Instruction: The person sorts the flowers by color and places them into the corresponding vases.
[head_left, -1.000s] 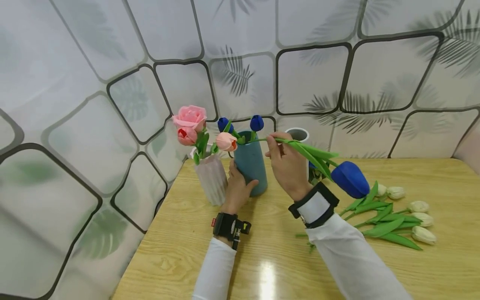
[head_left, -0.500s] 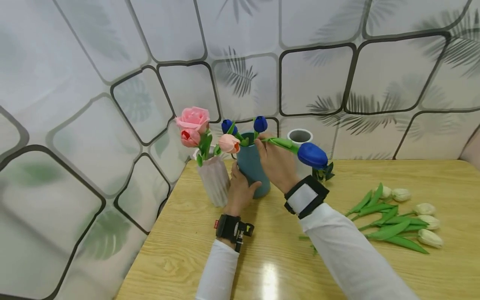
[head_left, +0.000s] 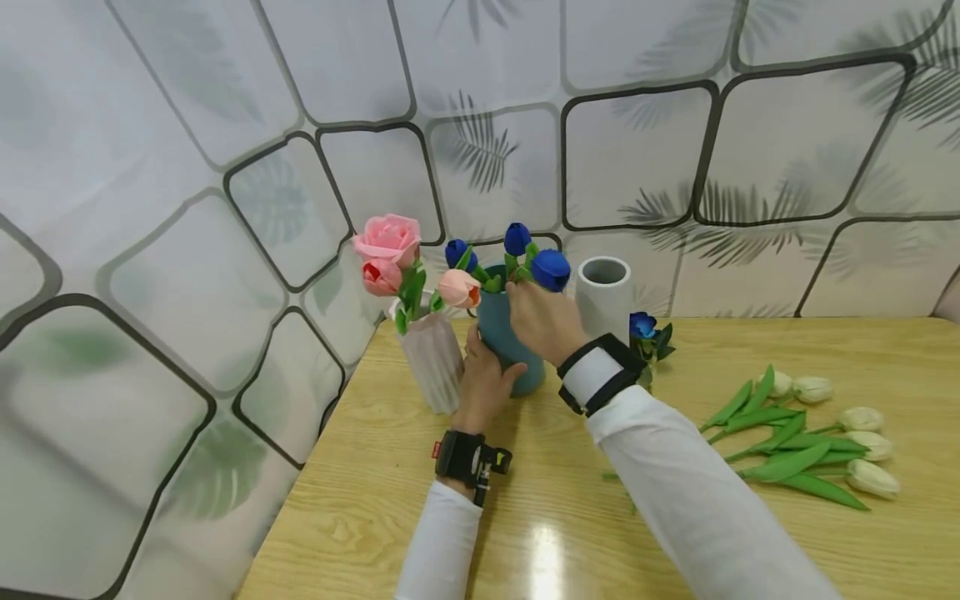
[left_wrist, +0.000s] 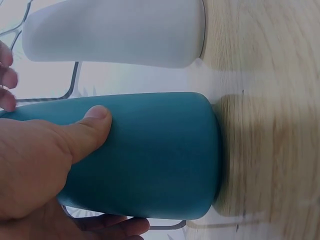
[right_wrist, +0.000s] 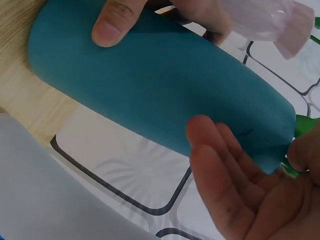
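Observation:
A teal vase (head_left: 501,332) stands on the wooden table, steadied by my left hand (head_left: 483,385), whose fingers and thumb wrap its lower body. In the left wrist view the thumb (left_wrist: 92,127) lies along the vase's side. At the mouth, my right hand (head_left: 551,323) pinches the stem of a large blue tulip (head_left: 551,270), its head just above the knuckles. The stem is mostly hidden by the hand. In the right wrist view the other fingers (right_wrist: 220,185) hang loosely beside the vase. Two smaller blue tulips (head_left: 517,239) rise from the same vase.
A ribbed pale vase (head_left: 432,362) with a pink rose (head_left: 387,239) and tulips stands close on the left. To the right are a white vase (head_left: 603,302) and a blue flower (head_left: 642,325) beside it. Several white tulips (head_left: 817,454) lie on the right of the table (head_left: 375,517).
My right hand has moved left to the vase's mouth, and the large blue tulip has swung from lying sideways to standing upright at the rim. My left hand keeps its hold.

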